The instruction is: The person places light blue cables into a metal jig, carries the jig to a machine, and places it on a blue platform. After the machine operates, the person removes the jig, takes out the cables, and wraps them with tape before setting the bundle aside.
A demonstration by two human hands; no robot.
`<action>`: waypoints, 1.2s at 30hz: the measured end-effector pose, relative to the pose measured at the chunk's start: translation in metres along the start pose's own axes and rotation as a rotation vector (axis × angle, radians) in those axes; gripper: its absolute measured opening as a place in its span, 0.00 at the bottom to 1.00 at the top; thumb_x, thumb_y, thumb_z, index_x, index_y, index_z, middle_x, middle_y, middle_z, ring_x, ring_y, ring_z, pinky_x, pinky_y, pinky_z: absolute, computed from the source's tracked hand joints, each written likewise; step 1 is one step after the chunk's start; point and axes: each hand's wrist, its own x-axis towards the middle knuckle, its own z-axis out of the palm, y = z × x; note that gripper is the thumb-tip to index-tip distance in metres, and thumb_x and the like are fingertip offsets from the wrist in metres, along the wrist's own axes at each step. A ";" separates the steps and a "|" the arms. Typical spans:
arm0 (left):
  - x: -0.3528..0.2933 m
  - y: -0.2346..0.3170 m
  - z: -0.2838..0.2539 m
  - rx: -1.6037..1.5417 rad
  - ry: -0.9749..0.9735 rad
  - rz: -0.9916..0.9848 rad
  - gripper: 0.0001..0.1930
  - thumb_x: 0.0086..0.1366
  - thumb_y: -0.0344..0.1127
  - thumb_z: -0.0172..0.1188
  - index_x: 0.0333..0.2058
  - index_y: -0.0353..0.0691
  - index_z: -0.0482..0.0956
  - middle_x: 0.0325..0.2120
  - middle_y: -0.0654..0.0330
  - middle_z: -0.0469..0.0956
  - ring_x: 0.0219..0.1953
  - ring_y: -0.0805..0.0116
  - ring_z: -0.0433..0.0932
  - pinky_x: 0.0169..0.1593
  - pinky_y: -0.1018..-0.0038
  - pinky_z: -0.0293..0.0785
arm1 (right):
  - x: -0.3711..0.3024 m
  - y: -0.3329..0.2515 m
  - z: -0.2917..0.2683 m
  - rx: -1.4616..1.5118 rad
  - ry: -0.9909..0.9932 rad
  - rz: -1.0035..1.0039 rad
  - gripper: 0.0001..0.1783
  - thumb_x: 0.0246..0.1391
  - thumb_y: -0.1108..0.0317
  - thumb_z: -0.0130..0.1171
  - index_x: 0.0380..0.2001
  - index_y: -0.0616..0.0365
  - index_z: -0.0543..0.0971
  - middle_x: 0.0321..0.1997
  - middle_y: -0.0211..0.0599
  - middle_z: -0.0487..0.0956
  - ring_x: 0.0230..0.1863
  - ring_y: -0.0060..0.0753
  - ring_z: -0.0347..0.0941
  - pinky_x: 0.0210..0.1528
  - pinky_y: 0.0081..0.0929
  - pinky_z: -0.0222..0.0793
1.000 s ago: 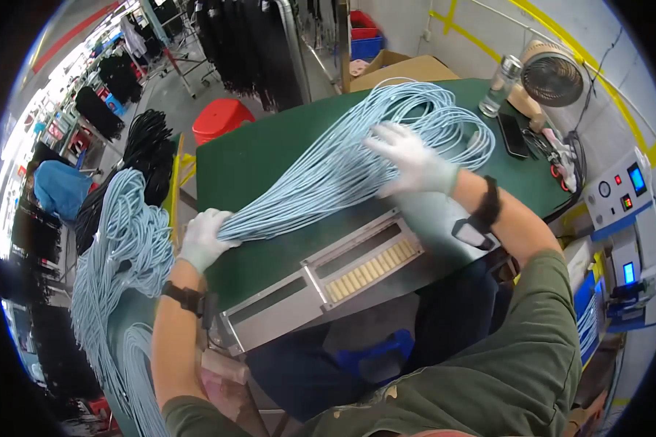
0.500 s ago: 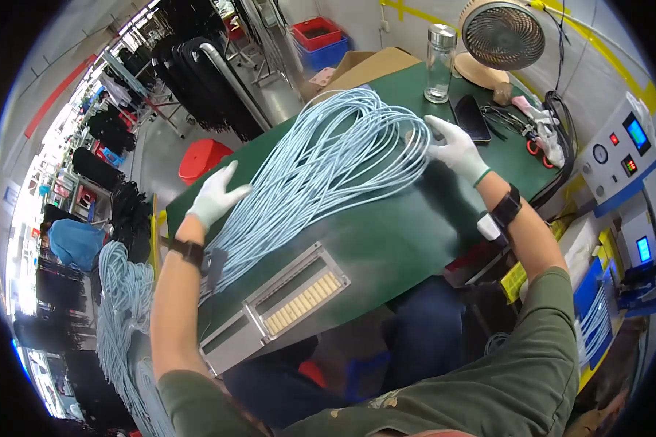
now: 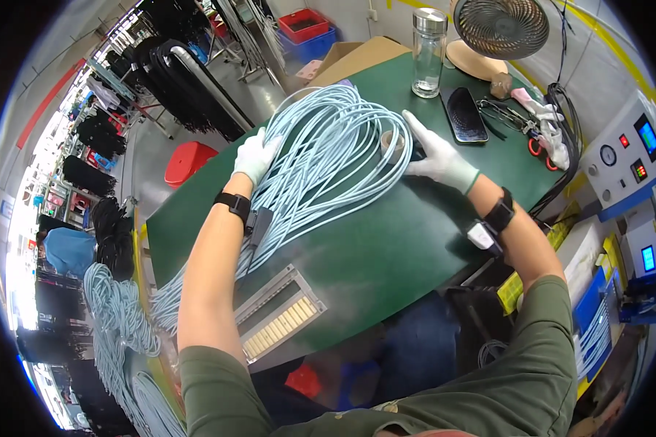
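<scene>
A large looped bundle of light blue cables [image 3: 328, 138] lies across the green table, its tail trailing toward the near left. My left hand [image 3: 257, 156], in a white glove, rests against the bundle's left side with its fingers stretched out. At the right end of the loops is my right hand [image 3: 439, 156], also gloved, thumb and fingers spread wide around the outer curve. A roll of tape [image 3: 393, 146] shows partly behind the cables there. Below the bundle sits a metal frame [image 3: 306, 293] with a row of cream-coloured blocks.
A glass bottle [image 3: 428, 54], a fan [image 3: 500, 29], a phone [image 3: 466, 116] and scissors [image 3: 536, 147] stand or lie at the far right. More cables [image 3: 116, 313] hang at the left. A control box [image 3: 623, 156] is on the right; a red stool [image 3: 188, 163] stands beyond the table.
My left hand has moved right and away from me onto the bundle's side. The loops have narrowed and shifted left, and my right hand has moved slightly left with them.
</scene>
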 end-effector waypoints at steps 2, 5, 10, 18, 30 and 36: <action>-0.004 0.012 0.006 0.000 0.013 -0.016 0.39 0.65 0.64 0.51 0.67 0.45 0.64 0.57 0.43 0.73 0.58 0.43 0.72 0.61 0.56 0.68 | 0.005 -0.011 0.011 0.070 0.039 0.102 0.58 0.47 0.65 0.73 0.74 0.61 0.47 0.65 0.52 0.71 0.63 0.35 0.70 0.65 0.29 0.65; -0.027 0.021 0.022 0.177 0.200 0.132 0.32 0.66 0.61 0.52 0.64 0.51 0.68 0.53 0.49 0.76 0.54 0.45 0.74 0.58 0.56 0.70 | 0.004 -0.024 0.022 0.207 0.112 0.297 0.60 0.46 0.62 0.75 0.74 0.62 0.47 0.64 0.50 0.72 0.59 0.35 0.74 0.63 0.29 0.67; -0.056 0.051 0.016 0.170 0.142 0.171 0.30 0.68 0.54 0.54 0.65 0.48 0.67 0.52 0.48 0.76 0.55 0.49 0.74 0.59 0.60 0.69 | -0.029 -0.035 0.003 0.513 0.198 0.326 0.55 0.51 0.64 0.72 0.73 0.67 0.47 0.62 0.51 0.73 0.54 0.39 0.77 0.58 0.27 0.71; -0.070 0.041 0.021 -0.154 0.140 0.136 0.26 0.68 0.55 0.53 0.57 0.46 0.76 0.52 0.47 0.78 0.54 0.45 0.75 0.58 0.59 0.71 | -0.010 -0.054 -0.033 1.016 0.152 0.483 0.46 0.52 0.76 0.65 0.70 0.73 0.53 0.61 0.56 0.73 0.54 0.42 0.77 0.55 0.29 0.73; -0.074 0.077 0.009 -0.083 -0.015 0.132 0.37 0.70 0.62 0.48 0.61 0.32 0.69 0.59 0.38 0.71 0.62 0.45 0.69 0.65 0.64 0.62 | -0.048 0.034 -0.023 0.277 0.208 0.151 0.42 0.47 0.66 0.66 0.66 0.65 0.64 0.63 0.55 0.73 0.62 0.47 0.72 0.65 0.33 0.65; -0.056 0.090 0.004 -0.223 -0.080 0.020 0.43 0.69 0.66 0.46 0.66 0.31 0.62 0.62 0.39 0.68 0.65 0.44 0.65 0.67 0.64 0.59 | -0.097 -0.041 -0.011 0.108 0.077 0.159 0.43 0.45 0.63 0.68 0.65 0.66 0.65 0.61 0.56 0.73 0.65 0.49 0.68 0.67 0.36 0.63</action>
